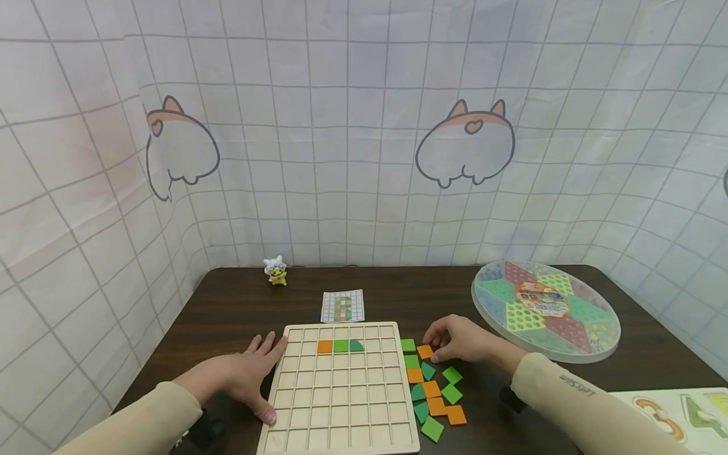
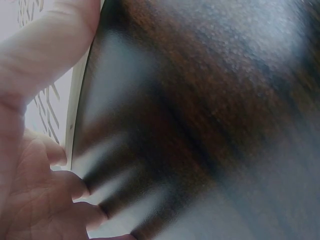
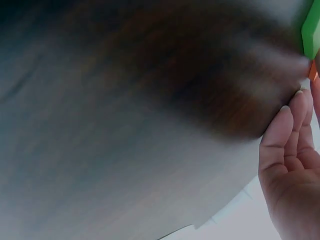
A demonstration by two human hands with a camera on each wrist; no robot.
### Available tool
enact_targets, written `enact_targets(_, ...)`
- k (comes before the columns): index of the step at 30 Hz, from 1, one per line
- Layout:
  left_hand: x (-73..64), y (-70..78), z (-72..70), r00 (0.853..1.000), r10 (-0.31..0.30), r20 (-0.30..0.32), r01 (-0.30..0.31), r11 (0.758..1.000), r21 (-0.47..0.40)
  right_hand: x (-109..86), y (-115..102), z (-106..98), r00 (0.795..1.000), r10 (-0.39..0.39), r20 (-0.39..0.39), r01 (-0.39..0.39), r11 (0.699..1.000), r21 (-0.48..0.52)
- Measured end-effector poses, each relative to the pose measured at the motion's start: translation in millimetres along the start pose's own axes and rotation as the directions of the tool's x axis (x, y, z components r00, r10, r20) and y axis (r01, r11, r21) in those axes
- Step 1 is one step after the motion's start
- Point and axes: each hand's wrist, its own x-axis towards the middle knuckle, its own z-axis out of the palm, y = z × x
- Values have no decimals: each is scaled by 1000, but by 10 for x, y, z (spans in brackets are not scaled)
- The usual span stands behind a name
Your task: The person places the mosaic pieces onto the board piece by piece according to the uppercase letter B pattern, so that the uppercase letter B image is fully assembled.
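A light wooden grid board (image 1: 341, 398) lies on the dark table. In one of its upper rows sit an orange square tile (image 1: 325, 346), a green square tile (image 1: 340, 345) and a dark green quarter-round tile (image 1: 356, 345). My left hand (image 1: 244, 373) is spread along the board's left edge, thumb on the rim; the left wrist view shows the fingers (image 2: 55, 195) beside that edge. Right of the board, my right hand (image 1: 457, 338) pinches another orange square tile (image 1: 424, 352) between thumb and fingertips. That tile is mostly cut off in the right wrist view.
Several loose green and orange tiles (image 1: 437, 406) lie along the board's right side. A printed pattern card (image 1: 343, 306) lies behind the board, and a small figurine (image 1: 275, 270) stands back left. At right are a round star-patterned game board (image 1: 546, 309) and a white puzzle board (image 1: 677, 411).
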Motion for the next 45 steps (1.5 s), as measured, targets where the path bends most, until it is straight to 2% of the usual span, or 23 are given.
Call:
enact_targets(8,7,7,-6,1000,1,0,-1,1000,9,32,-44,-3,997,76,-27,-76,997,12)
enact_targets(15,4,15,-16,1000,1,-3,-1,1000,6,150,-233,94,999,12,-42,-11,1000,25)
enact_targets(22,2,11,-15,1000,9,2,-9,1000,5,285,-553,316,998,21,-57,-18,998,56)
enact_targets(28,1,9,-13,1000,6,0,-6,1000,6,401,-752,479,998,14,-65,-12,999,34)
enact_targets(35,-7,18,-11,1000,12,-5,-12,1000,6,484,-895,622,996,-37,-77,36,999,-9)
enact_targets(45,-44,74,-19,1000,0,-16,1,1000,21,524,-993,712,994,14,-105,-18,999,-32)
